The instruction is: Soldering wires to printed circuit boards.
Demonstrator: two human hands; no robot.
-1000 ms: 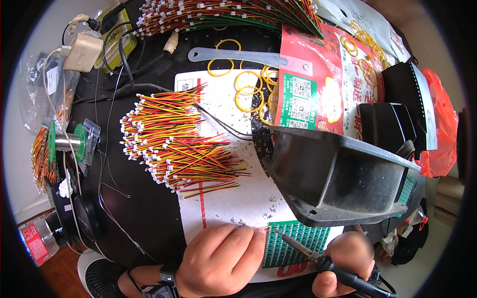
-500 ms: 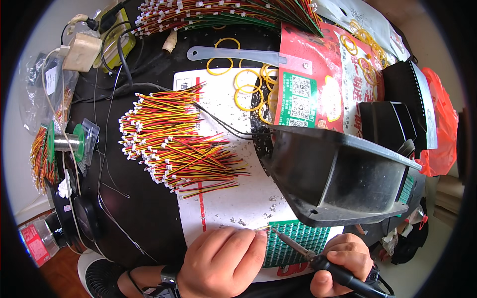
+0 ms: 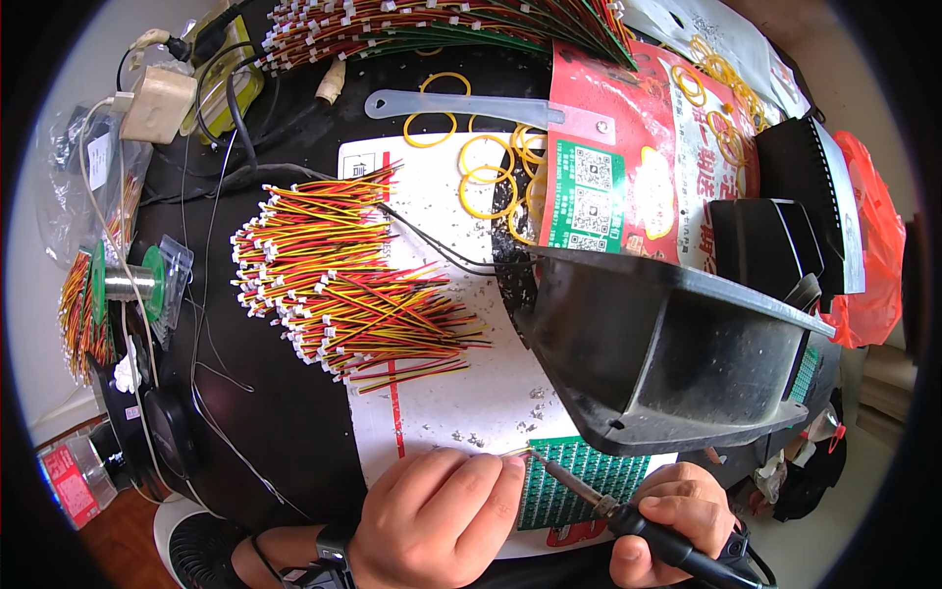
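My right hand (image 3: 682, 520) is wrapped round the dark handle of a soldering iron (image 3: 574, 488), which points up and left. Its tip meets the upper left corner of a green circuit board panel (image 3: 579, 496) with rows of small pads. Just left of that corner, my left hand (image 3: 442, 515) is closed, thumb and forefinger pinched. A short end of thin wire (image 3: 514, 453) pokes out from those fingertips toward the iron's tip; the rest of it is hidden by the hand. The panel lies on a white sheet (image 3: 442, 407), partly under the iron and my hands.
A pile of red, yellow and black wires with white connectors (image 3: 334, 285) lies beyond my left hand. A black plastic housing (image 3: 677, 353) overhangs the panel's far side. Yellow rubber bands (image 3: 488, 196) and a translucent strip (image 3: 461, 106) lie farther back. A solder spool (image 3: 130, 283) stands left.
The whole view has shifted very slightly. The soldering iron's handle has moved a little left, with its tip still at the panel's corner. My left hand keeps its pinch.
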